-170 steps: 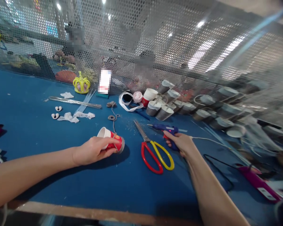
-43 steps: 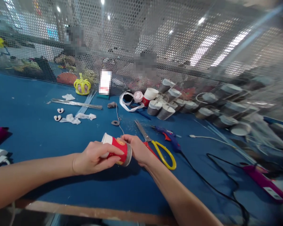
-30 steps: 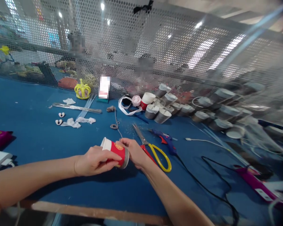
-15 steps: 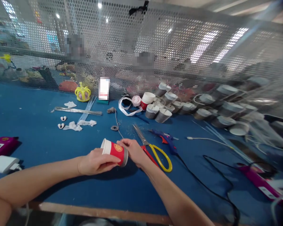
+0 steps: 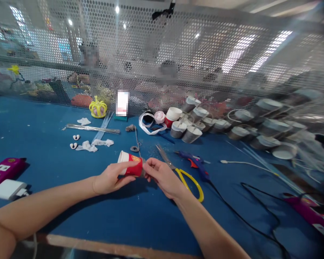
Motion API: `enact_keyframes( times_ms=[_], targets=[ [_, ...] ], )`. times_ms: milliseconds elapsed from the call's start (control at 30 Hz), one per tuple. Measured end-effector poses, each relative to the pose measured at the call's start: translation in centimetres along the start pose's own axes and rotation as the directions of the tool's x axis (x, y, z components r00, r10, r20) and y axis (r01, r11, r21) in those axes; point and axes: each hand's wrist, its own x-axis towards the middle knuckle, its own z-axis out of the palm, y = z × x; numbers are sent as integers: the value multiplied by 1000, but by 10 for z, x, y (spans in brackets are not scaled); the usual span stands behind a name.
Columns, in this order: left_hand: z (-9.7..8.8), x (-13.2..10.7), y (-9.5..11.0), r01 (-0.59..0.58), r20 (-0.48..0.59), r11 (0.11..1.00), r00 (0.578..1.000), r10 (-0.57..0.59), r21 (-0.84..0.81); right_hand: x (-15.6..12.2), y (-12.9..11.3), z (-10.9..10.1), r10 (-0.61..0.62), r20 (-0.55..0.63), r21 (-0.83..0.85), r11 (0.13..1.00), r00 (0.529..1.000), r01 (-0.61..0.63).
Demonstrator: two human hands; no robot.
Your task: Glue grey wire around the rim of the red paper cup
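Observation:
My left hand (image 5: 110,178) is closed around a red and white paper cup (image 5: 133,164), which lies on its side in the air with its mouth to the left. Grey cord covers the band at the cup's base. At that base my right hand (image 5: 162,176) is pinched, apparently on the grey cord (image 5: 135,148); the fingertips partly hide it. From the cup the cord runs back to a loose coil and a small bundle on the table. Scissors (image 5: 189,181) with yellow and red handles lie beside and partly under my right hand.
A blue glue gun (image 5: 196,163) with a black cable lies to the right. Grey-wrapped cups (image 5: 191,133) stand stacked along a perforated metal screen (image 5: 140,46). Metal wires (image 5: 93,128), white scraps and a yellow crown-shaped piece (image 5: 98,108) are back left. Purple power strips (image 5: 7,171) flank the table.
My right hand has shifted from the upper side of the cup's base to its right end. The cup has turned and risen slightly in my left hand. The view has swung slightly left.

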Motion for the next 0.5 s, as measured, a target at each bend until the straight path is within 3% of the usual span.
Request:
enact_keyframes(
  times_ms=[100,233,400,500],
  targets=[
    [-1,3,3,225,-14,940,972,-236,-255,-1,-2,-1,-94,-69,-109,990,993,86],
    [-3,12,7,441,65,649,853,-517,-620,-4,-8,-1,-221,-16,-337,920,975,203],
    [-6,24,7,527,217,358,745,-631,-771,-8,-9,4,-324,54,-491,815,944,308],
    [-7,29,7,594,302,292,700,-647,-750,-10,-13,2,-323,94,-530,784,942,322]
  ],
)
